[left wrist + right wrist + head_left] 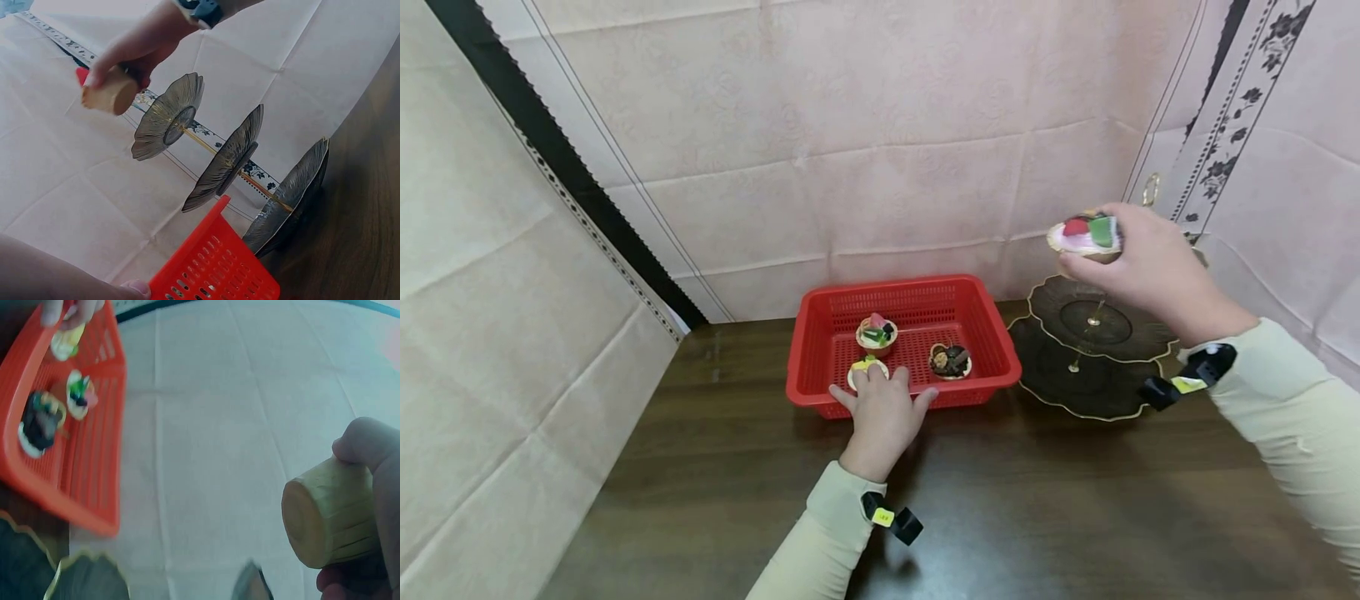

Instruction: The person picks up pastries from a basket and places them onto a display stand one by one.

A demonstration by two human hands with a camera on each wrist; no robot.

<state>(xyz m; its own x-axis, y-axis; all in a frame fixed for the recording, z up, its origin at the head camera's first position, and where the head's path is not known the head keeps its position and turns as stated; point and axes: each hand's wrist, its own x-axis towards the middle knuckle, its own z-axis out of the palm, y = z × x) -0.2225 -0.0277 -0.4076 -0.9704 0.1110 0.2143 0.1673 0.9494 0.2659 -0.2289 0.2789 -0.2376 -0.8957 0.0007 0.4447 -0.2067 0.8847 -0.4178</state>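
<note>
My right hand (1161,262) grips a toy cupcake (1078,240) with red and green pieces on white topping, held in the air over a dark tiered stand (1045,379). The left wrist view shows the stand's three scalloped plates (284,203) on a gold rod; the cupcake's pale cup (331,512) fills the right wrist view's right side. Over the front rim of a red basket (1000,367) reaches my left hand (880,421), fingers spread, beside a yellow-topped cupcake (859,371). Its fingertips partly cover that cupcake; whether they touch it I cannot tell.
Two more cupcakes lie in the basket: one with pink and green topping (877,333), one with dark topping (951,362). Basket and stand are side by side on a dark wooden table (715,467). Pale cloth (865,150) hangs behind and at both sides.
</note>
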